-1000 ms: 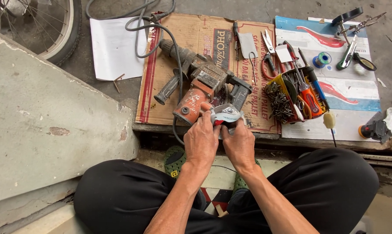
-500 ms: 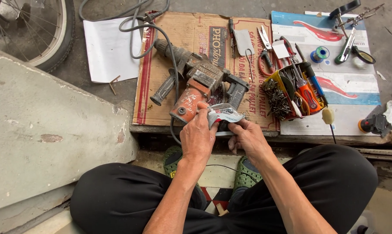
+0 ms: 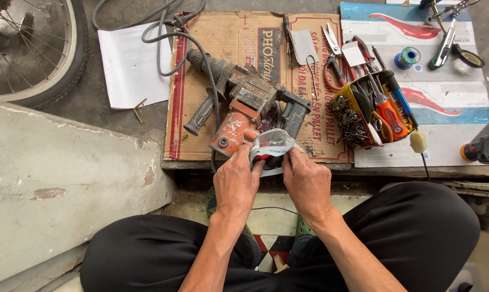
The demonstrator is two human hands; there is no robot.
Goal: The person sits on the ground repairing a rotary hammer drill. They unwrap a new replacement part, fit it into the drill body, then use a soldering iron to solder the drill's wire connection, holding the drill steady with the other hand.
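Hands meet at the near edge of the cardboard sheet (image 3: 201,135): left hand (image 3: 237,181) and right hand (image 3: 307,183) both pinched shut on a small crinkly plastic packet (image 3: 271,147), which looks light, limp and slippery, best held by its edges. Its long axis runs left to right. Just beyond lies a heavy drill (image 3: 250,103), nose pointing far-left.

Both hands (image 3: 271,181) have spread apart on the small plastic packet (image 3: 271,147), pulling it wider.
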